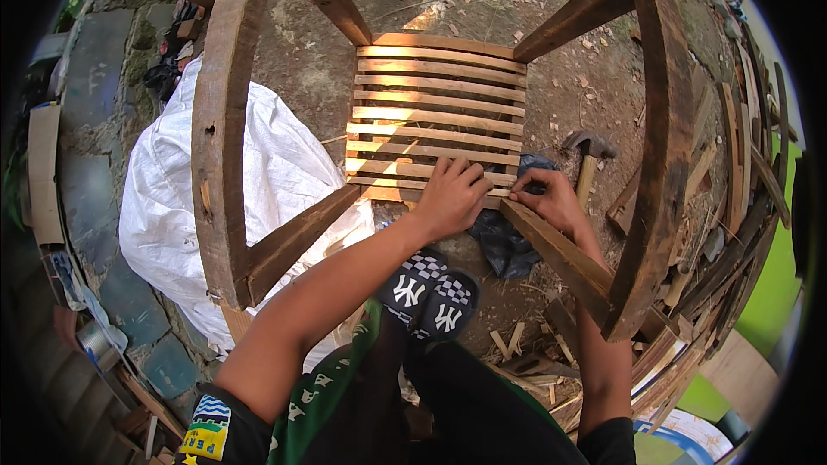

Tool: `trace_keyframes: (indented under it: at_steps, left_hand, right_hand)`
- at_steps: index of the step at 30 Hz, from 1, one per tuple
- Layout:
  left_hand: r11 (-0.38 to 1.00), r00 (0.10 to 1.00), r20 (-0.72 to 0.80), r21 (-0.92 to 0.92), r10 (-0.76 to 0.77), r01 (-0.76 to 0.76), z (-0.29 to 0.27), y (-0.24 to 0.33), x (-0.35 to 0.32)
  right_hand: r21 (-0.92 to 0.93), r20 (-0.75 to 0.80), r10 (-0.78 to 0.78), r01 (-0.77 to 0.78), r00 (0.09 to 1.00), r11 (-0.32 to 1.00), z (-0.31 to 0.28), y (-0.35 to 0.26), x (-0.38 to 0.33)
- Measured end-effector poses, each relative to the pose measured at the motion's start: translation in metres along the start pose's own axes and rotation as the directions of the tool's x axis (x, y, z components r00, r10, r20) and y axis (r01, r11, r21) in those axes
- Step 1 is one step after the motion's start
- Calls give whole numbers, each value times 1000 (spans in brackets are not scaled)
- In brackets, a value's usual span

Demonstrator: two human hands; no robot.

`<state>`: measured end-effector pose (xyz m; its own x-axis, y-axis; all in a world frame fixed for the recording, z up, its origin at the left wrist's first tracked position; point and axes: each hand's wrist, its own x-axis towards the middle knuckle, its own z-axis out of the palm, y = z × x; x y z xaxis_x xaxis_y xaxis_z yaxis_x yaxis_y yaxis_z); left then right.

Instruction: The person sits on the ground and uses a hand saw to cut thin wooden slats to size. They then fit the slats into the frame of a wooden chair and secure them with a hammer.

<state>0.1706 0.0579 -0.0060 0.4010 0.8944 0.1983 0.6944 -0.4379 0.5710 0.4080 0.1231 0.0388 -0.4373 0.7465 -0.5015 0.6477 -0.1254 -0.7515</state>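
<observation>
Head view: slatted chair seat (435, 112) nearly filled; my left hand (452, 198) presses flat on the six-o'clock slat (405, 193), right hand (551, 200) pinching its end.

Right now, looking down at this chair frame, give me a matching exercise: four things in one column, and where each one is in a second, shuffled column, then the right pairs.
Things:
1. hammer
2. white sack
3. left hand
4. dark plastic bag

Places:
A. on the ground left of the chair frame
B. pressed on the nearest seat slats
C. on the dirt right of the slatted seat
D. on the ground under the seat's near edge

Pairs: 1-C, 2-A, 3-B, 4-D
</observation>
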Motion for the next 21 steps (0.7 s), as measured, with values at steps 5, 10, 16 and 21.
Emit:
trace_keyframes:
  at_steps: [5,10,16,21]
  left_hand:
    - [999,1000,-19,-38,-12,11,-1,4,9]
    - [982,1000,-10,-190,-24,22,5,3,21]
    - [957,993,73,-270,-88,105,10,5,18]
    - [934,986,97,-319,-135,159,15,2,16]
  right_hand:
    - [31,19,31,-32,999,999,-4,-7,0]
    - [42,45,26,-28,999,999,-6,-2,3]
    - [0,61,6,-6,998,1000,-5,9,8]
    - [-6,87,20,-20,996,1000,-6,-1,8]
